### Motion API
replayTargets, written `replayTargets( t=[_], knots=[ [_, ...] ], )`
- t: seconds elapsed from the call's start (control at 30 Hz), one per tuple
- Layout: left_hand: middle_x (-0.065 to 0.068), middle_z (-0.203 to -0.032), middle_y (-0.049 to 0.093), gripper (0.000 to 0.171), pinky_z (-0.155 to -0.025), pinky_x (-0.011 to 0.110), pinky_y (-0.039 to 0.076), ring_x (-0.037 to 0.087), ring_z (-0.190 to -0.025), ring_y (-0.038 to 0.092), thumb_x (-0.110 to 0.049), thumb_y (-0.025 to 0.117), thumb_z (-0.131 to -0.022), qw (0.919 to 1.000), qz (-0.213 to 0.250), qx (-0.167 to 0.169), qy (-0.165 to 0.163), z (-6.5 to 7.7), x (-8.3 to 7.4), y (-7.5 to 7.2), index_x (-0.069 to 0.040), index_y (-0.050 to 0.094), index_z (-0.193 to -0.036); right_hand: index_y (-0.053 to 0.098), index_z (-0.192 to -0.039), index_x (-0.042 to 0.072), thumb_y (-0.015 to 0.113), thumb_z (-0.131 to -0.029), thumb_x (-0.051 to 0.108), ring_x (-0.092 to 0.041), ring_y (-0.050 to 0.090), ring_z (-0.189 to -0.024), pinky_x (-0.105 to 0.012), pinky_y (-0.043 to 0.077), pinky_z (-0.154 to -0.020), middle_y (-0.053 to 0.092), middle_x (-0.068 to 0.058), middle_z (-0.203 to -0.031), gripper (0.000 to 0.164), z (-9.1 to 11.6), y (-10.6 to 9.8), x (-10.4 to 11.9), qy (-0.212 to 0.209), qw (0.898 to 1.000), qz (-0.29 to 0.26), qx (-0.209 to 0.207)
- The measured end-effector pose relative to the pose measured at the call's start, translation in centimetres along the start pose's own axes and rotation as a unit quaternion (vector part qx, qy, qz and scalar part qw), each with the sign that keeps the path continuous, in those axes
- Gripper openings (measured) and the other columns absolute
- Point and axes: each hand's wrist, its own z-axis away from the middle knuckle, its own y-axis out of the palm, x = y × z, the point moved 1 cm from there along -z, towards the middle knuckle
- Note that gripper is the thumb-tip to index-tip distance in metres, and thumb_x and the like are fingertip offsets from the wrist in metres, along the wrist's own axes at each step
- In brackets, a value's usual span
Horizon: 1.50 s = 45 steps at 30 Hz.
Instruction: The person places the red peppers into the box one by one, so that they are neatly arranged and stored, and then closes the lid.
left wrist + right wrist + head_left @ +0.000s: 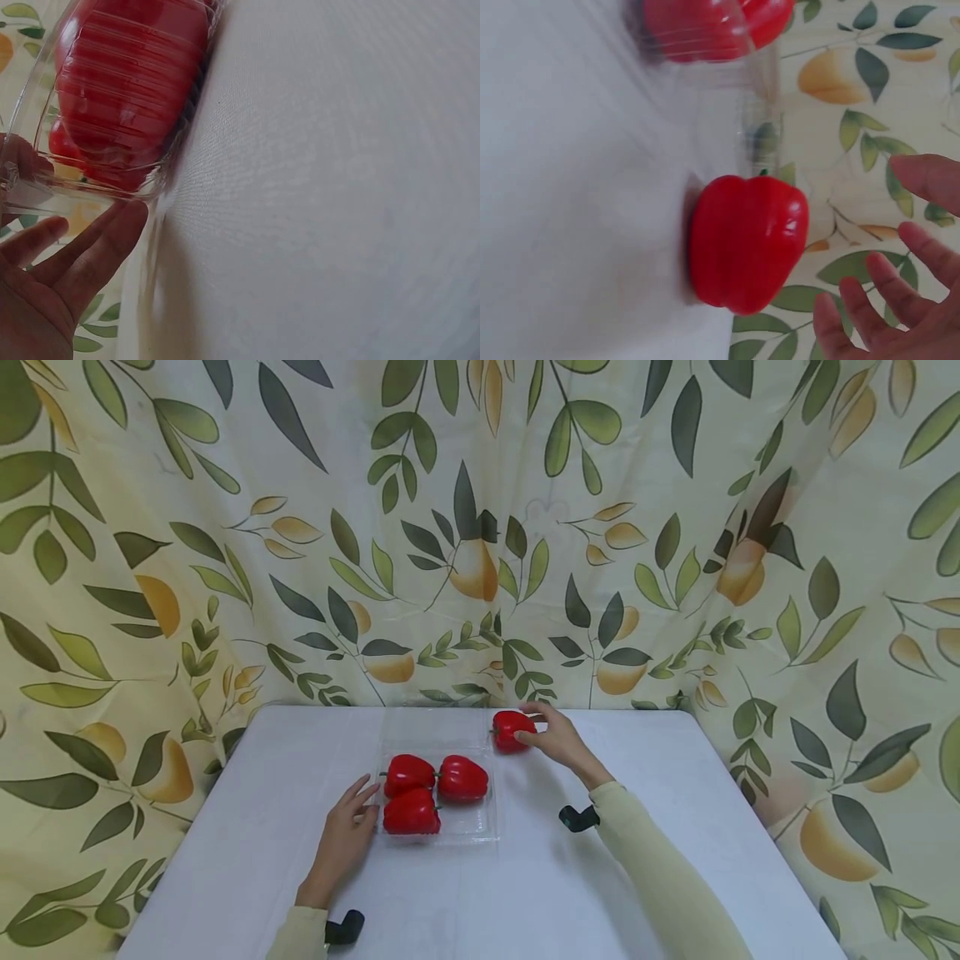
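A clear plastic clamshell container [468, 828] lies on the table with its lid spread open toward the back. Inside it sit three red bell peppers, one at the back left [405, 772], one on the right [463, 779] and one at the front left [408, 815]. My left hand [351, 828] touches the container's left side with extended fingers, as the left wrist view also shows. Beside the lid, at the table's back, a lone red bell pepper [510, 732] rests on its side. Fingers spread, my right hand [911, 300] reaches around this pepper without gripping it.
A white cloth covers the table [600, 877], whose back edge meets a leaf-and-fruit patterned curtain [480, 527]. Black wrist-camera mounts sit at both wrists, the right one [579, 818] close above the tabletop.
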Motion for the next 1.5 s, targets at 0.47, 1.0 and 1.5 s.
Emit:
replayTargets(
  t=[0.47,1.0,1.5],
  knots=[
    [0.005,-0.153,0.045,0.041,-0.084,0.032,0.06,0.024,-0.105,0.069,-0.014,0.059,-0.096,0.9999,-0.002,0.008,-0.009,0.2,-0.3,-0.3,-0.013,0.058,-0.138,0.043,-0.146,0.016,0.077,-0.083,0.019,-0.038,0.036,-0.14,-0.058,0.043,-0.108,0.037,-0.016,-0.151,0.072,-3.2,2.3,-2.4,-0.001,0.998,0.056,-0.014],
    [0.007,-0.153,0.045,0.041,-0.084,0.033,0.06,0.025,-0.104,0.07,-0.013,0.06,-0.096,1.0,0.003,0.005,-0.004,0.2,-0.4,-0.2,-0.011,0.059,-0.137,0.042,-0.146,0.012,0.083,-0.076,0.016,-0.036,0.041,-0.135,-0.053,0.051,-0.101,0.042,-0.014,-0.149,0.082,-5.0,3.6,-3.7,-0.043,0.995,0.084,0.027],
    [0.005,-0.153,0.045,0.042,-0.085,0.034,0.06,0.024,-0.105,0.069,-0.014,0.06,-0.096,0.9999,0.004,0.007,-0.014,0.2,-0.5,-0.2,-0.013,0.058,-0.137,0.044,-0.145,0.012,0.083,-0.076,0.017,-0.037,0.041,-0.134,-0.054,0.051,-0.101,0.045,-0.013,-0.146,0.079,-4.9,4.2,-4.1,-0.05,0.989,0.137,-0.004]
  ],
)
